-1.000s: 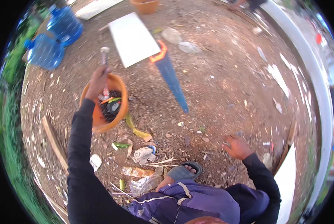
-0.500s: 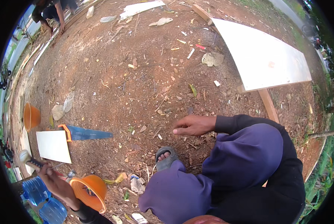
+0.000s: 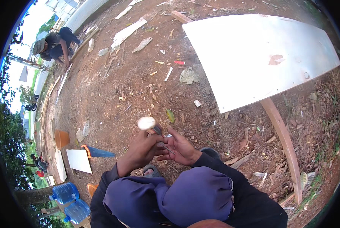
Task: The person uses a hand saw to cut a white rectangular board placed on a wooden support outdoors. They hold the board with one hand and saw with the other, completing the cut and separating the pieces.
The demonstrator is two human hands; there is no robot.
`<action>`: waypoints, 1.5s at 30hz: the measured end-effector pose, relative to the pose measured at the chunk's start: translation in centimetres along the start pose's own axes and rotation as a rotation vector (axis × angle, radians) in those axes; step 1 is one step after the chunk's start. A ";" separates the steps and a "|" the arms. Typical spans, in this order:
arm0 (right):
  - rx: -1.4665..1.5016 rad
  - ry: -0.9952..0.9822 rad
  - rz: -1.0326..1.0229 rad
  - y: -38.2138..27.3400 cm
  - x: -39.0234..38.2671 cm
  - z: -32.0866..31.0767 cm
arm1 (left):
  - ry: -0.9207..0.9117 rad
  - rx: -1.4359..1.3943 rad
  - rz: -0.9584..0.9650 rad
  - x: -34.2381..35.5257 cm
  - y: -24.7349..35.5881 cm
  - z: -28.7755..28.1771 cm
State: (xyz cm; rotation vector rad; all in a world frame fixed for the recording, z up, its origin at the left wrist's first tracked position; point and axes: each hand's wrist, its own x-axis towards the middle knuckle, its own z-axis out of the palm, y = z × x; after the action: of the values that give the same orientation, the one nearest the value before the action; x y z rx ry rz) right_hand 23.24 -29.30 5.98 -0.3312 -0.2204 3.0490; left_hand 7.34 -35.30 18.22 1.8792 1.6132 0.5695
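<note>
My left hand [image 3: 141, 149] is closed around a hammer [image 3: 147, 123] whose pale round head points up and away from me. My right hand [image 3: 180, 147] lies palm up just beside it, fingers spread and touching my left fingers. A thin nail-like piece [image 3: 169, 149] shows between the two hands; which hand holds it I cannot tell. Both hands hover over red-brown dirt in front of my knees, which are covered in purple cloth.
A large white board [image 3: 253, 53] lies far right with a curved wooden slat [image 3: 282, 133] under its edge. At left are a blue saw [image 3: 97, 152], a small white board [image 3: 78, 160], two orange bowls [image 3: 62, 138] [image 3: 92, 188] and blue water jugs [image 3: 65, 193]. A person [image 3: 54, 41] crouches far left.
The view has swung round. My left hand no longer carries the orange bowl and has brought the hammer in to meet my right hand, which has lifted off the ground.
</note>
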 end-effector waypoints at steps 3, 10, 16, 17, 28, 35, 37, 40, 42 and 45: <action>0.101 0.040 -0.091 -1.1 -1.3 0.7 | -0.173 0.040 0.001 1.7 1.7 0.7; 0.287 -0.124 -0.209 -8.0 0.8 -4.7 | -0.411 0.149 0.228 10.0 5.6 -2.0; 0.135 0.260 -0.189 -12.4 1.6 -8.3 | -0.546 0.261 0.003 15.9 4.7 -4.6; -0.039 0.330 -0.158 -11.9 1.4 -9.0 | -0.574 0.220 -0.105 16.8 3.7 -4.6; -1.235 0.691 0.275 -11.2 -3.5 -6.0 | -0.187 -0.818 -0.360 20.4 -14.5 -5.0; -1.465 0.657 0.430 -16.4 -1.6 -0.9 | -0.196 -1.321 -0.428 26.7 -21.4 -8.1; -1.680 0.707 0.346 -15.5 -0.5 -1.3 | -0.180 -1.481 -0.377 30.9 -24.2 -7.6; -1.818 0.853 0.156 -16.2 2.4 -0.5 | -0.167 -1.509 -0.428 39.2 -27.4 -8.1; -1.304 1.049 0.113 -18.2 4.8 0.2 | -0.137 -1.225 -0.407 44.2 -29.8 -7.7; -0.573 1.218 -0.158 -18.9 7.8 -0.9 | 0.007 -0.536 0.016 51.8 -32.3 -6.7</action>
State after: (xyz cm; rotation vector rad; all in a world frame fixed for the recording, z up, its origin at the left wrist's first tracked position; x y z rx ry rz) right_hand 16.78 -9.92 6.32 -1.8977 -0.9046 2.0279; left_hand -11.77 19.57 -1.64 1.4888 1.2838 0.9118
